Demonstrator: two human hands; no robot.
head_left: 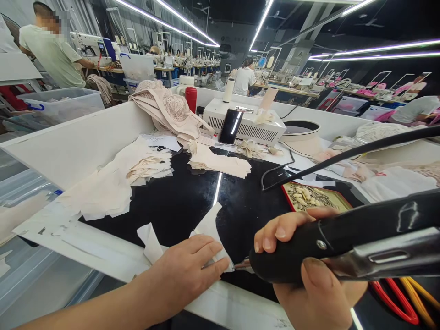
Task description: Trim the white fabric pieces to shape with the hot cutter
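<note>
My left hand point(185, 270) lies over a cut piece of pale cream fabric point(210, 223) at the front edge of the black work surface point(237, 220). Its fingers hold the fabric, with ends sticking out above and to the left; the thumb is hidden. My right hand point(312, 302) is wrapped around a black hand-held tool point(285, 256) with a metal lever point(381, 256) along its side. The tool's narrow metal tip point(243, 265) meets the fabric's lower right corner, close to my left fingertips.
Stacked fabric pieces point(113, 176) lie at left, others point(220, 162) farther back. Behind stand bra parts point(165, 103), a phone point(230, 126) and a white vented box point(249, 121). A black cable point(343, 156) crosses the right side above a red-rimmed tray point(309, 197). Co-workers point(55, 50) sit beyond.
</note>
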